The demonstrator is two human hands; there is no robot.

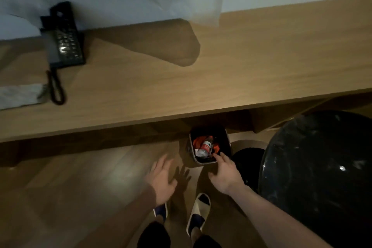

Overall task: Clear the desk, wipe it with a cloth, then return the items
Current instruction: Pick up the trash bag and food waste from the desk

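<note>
Wooden surface [201,78] carrying a black telephone [64,36] and a pale cloth [19,95] at its left end.
Both hands hang low over the floor: the left hand [162,179] is spread and holds nothing; the right hand [225,173] reaches with loose fingers to the near rim of a small bin [209,144] under the surface edge, holding a bottle [205,147] and red scraps.

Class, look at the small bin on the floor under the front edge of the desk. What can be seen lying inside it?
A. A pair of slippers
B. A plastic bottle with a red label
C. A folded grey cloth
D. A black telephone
B: a plastic bottle with a red label lies in the waste bin among red wrappers, just beyond the right hand.
</note>
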